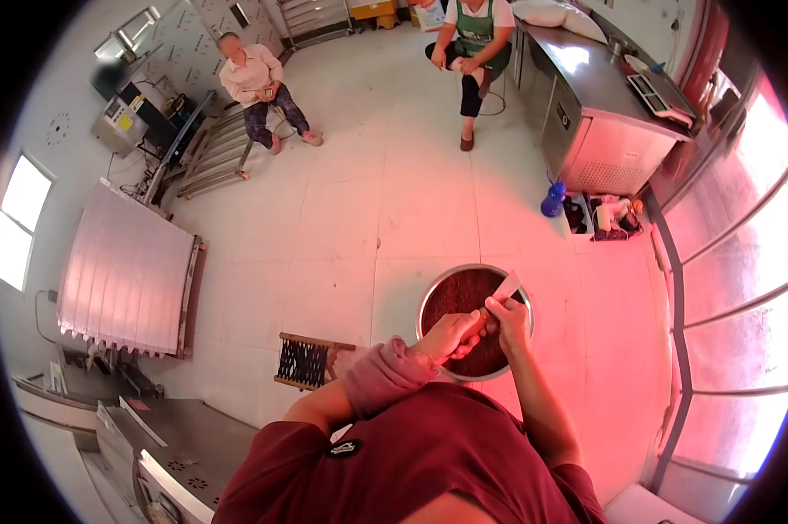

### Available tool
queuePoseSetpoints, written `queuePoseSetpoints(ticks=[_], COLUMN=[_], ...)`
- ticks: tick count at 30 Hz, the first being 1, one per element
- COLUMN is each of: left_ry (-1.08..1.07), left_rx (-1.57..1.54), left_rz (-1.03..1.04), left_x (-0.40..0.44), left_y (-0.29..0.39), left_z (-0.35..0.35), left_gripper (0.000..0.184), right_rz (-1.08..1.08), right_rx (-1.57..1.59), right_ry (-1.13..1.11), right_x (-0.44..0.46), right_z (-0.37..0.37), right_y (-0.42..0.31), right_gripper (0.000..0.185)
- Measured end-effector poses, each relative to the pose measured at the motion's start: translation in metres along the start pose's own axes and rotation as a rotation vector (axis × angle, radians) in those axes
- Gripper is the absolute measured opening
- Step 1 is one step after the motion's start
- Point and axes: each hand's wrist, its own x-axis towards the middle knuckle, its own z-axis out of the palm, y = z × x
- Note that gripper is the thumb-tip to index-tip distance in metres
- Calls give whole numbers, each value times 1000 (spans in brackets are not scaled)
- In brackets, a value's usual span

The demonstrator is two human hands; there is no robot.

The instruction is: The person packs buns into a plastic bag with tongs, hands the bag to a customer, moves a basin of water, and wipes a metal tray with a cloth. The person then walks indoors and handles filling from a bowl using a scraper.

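Both of my hands are over a round metal basin (pixel 423 325) on the floor, which holds a dark red-brown mass. My left hand (pixel 451 337) is closed around a brownish handle or object; its exact shape is partly hidden by the fingers. Close against it, my right hand (pixel 509 321) is also closed, its fingers at the base of a flat, pale blade (pixel 508 285) that points up and to the right. The blade and the brownish piece look like one tool.
A small folding stool (pixel 303 361) stands left of the basin. Two seated people (pixel 259 87) are farther back. At the right are a steel counter (pixel 617 144), a blue spray bottle (pixel 553 199) and a box of items (pixel 615 217). A metal worktable (pixel 180 445) stands lower left.
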Motion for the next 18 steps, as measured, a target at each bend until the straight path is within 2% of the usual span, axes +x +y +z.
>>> queuePoseSetpoints(ticks=[2,6,9,12,18], left_ry=[14,-47,-100,-123,-163], left_rx=[13,-160,-244,-269,-310], left_rz=[1,-64,-114,-154,-175], left_x=[-1,-5,-2,-2,3], left_y=[0,3,-2,0,-8], left_z=[1,0,-5,0,2], left_gripper=[43,43,45,46,47], right_rz=[-19,-13,-4,52,-14], right_rx=[-101,-177,-100,-35,-177], right_ry=[-40,-153,-258,-284,-279], right_x=[5,4,13,5,1], right_z=[-4,-17,-37,-46,-60], right_y=[3,-3,12,4,7], right_gripper=[21,20,17,15,15])
